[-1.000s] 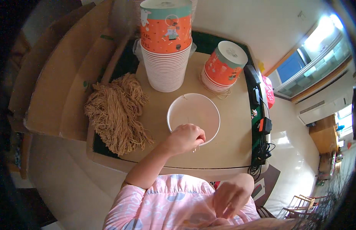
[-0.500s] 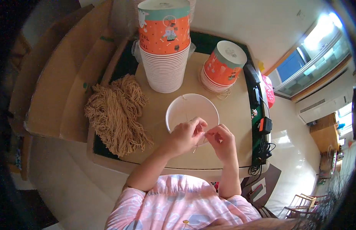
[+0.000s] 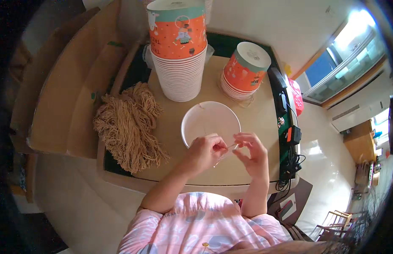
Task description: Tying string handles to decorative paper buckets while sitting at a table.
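A white paper bucket (image 3: 192, 122) stands mouth-up on the table in front of me. A thin tan cord (image 3: 201, 105) crosses its far rim and runs down inside. Over the near rim, my left hand (image 3: 206, 153) is closed in a pinch on the cord, and a short end hangs below its fingers. Just to the right is my right hand (image 3: 253, 153), its thumb and forefinger apart beside the cord's other tip, with nothing visibly gripped. A big bundle of tan cords (image 3: 131, 127) lies on the left of the table.
A tall stack of nested, upside-down orange-and-green buckets (image 3: 179, 55) stands behind. A shorter stack (image 3: 245, 72) is at the back right, with cord around its base. Black adapters and cables (image 3: 294, 135) line the right table edge. An open cardboard box (image 3: 69, 97) stands left.
My right hand's thumb and forefinger have parted and moved slightly right, away from my left fingertips. My left hand still pinches the cord. The view has shifted slightly.
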A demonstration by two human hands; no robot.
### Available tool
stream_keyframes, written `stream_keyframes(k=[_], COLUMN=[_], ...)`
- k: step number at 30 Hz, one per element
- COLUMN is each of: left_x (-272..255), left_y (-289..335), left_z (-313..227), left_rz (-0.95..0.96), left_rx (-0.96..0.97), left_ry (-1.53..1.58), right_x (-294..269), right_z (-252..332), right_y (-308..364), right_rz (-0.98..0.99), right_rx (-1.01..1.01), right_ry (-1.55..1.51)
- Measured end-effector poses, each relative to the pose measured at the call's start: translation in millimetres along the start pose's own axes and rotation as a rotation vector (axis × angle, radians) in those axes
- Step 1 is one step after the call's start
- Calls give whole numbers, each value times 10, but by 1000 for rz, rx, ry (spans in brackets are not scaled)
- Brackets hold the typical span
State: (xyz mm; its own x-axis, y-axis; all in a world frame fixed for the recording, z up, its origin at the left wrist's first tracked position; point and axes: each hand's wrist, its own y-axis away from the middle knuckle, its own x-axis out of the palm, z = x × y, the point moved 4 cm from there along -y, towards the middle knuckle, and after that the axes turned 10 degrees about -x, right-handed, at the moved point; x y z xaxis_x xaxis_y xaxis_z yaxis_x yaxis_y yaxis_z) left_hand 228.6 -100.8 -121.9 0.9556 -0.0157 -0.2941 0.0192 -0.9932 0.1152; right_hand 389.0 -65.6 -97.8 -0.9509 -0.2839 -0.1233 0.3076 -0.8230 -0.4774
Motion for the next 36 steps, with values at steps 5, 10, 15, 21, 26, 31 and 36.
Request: stream_keyframes(k=[5,10,15,21,26,31,36], left_x=[-5,-33,-57,-94,-52,-248,-312], left_y=[-2,-11,0,230,245,109,100], left_z=[-14,-34,-21,-194,-18,-52,-202], left_rz=[-13,-22,6,-102,136,-161,-330], left_rx=[5,17,-16,529,322,102,394], left_ry=[-24,-63,-62,-382,-369,-160,-548], right_x=[9,10,-5,-26,102,86,70], right_z=[84,105,-2,-106,-118,-166,-198], right_y=[-31,-55,0,58,89,137,134], right_rz=[211,215,212,178,158,236,260], right_rx=[-163,-56,12,46,22,6,-27], right_ry=[440,435,388,445,387,388,389])
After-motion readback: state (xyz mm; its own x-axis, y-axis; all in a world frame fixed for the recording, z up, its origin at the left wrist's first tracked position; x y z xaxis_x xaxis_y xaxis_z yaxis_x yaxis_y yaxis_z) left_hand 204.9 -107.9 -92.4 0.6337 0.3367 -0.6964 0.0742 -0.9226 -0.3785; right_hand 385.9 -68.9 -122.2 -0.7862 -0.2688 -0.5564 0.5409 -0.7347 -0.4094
